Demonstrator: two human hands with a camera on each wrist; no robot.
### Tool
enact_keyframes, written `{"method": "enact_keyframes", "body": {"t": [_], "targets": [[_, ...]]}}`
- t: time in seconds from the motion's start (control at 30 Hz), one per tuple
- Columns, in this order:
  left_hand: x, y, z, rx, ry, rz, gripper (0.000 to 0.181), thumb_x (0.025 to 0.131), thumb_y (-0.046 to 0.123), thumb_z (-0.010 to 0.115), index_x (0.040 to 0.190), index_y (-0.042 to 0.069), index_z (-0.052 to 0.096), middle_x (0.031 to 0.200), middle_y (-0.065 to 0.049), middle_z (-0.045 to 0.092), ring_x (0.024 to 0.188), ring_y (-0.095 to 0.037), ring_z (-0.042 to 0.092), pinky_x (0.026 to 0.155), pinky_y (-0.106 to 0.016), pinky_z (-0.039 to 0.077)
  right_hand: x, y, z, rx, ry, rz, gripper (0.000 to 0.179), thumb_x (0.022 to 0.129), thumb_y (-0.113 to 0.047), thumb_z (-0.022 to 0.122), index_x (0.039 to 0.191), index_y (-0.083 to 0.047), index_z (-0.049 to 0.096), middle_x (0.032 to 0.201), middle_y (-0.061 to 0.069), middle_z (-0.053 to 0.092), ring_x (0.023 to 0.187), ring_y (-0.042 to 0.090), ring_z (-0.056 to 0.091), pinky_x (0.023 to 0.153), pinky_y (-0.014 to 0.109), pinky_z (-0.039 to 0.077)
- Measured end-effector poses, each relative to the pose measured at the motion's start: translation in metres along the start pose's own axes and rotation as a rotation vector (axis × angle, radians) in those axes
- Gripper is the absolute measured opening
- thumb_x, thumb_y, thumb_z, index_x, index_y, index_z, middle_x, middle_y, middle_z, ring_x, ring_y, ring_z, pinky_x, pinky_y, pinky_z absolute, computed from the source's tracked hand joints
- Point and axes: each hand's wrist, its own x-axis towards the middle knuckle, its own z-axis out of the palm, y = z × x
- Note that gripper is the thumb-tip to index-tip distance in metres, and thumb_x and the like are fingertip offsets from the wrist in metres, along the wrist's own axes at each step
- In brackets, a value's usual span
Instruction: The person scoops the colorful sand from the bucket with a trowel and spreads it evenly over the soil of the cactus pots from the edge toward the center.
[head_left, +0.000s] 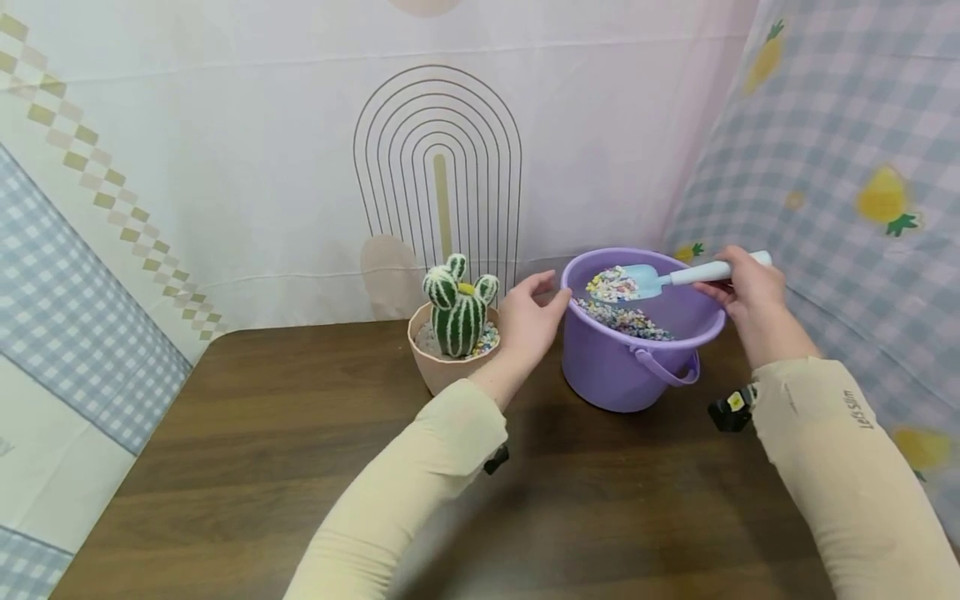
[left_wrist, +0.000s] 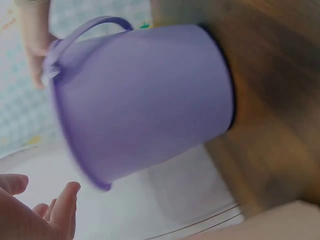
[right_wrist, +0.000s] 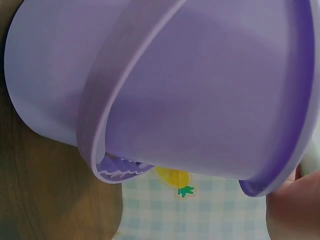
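In the head view my right hand (head_left: 750,292) grips the pale handle of a small light-blue trowel (head_left: 651,278). Its blade, heaped with colourful pebbles (head_left: 613,284), is over the mouth of a purple bucket (head_left: 618,371). More mixed pebbles (head_left: 626,320) lie inside the bucket. My left hand (head_left: 531,315) is held with thumb and fingers apart between the bucket and a peach pot (head_left: 442,372); the left wrist view shows that hand (left_wrist: 45,212) free of the bucket, holding nothing. A knitted green cactus (head_left: 459,325) stands in the pot, with some coloured pebbles at its right side.
Both pot and bucket stand toward the back of a dark wooden table (head_left: 315,467). The bucket's handle (head_left: 671,371) hangs down at its front. Behind is a white patterned cloth (head_left: 285,183), and a checked cloth (head_left: 832,208) hangs along the right.
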Motion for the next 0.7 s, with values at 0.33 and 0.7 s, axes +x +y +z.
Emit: {"method": "enact_keyframes", "body": {"t": [0.33, 0.7], "targets": [[-0.001, 0.016, -0.077, -0.134, 0.100, 0.102, 0.035, 0.086, 0.017, 0.066, 0.120, 0.007, 0.062, 0.114, -0.008, 0.066, 0.102, -0.020, 0.063, 0.088, -0.026, 0.052, 0.003, -0.002, -0.002, 0.049, 0.022, 0.031, 0.026, 0.082, -0.003, 0.057, 0.102, -0.012, 0.044, 0.061, 0.007, 0.056, 0.055, 0.022, 0.064, 0.055, 0.031, 0.058], [0.018, -0.038, -0.143, -0.038, 0.277, -0.033, 0.040, 0.087, 0.020, 0.064, 0.123, 0.002, 0.059, 0.118, -0.017, 0.063, 0.109, -0.027, 0.062, 0.094, -0.034, 0.050, 0.009, -0.005, -0.006, 0.051, 0.026, 0.060, 0.034, 0.082, -0.004, 0.059, 0.110, -0.016, 0.043, 0.064, 0.008, 0.055, 0.057, 0.022, 0.062, 0.059, 0.030, 0.059]]}}
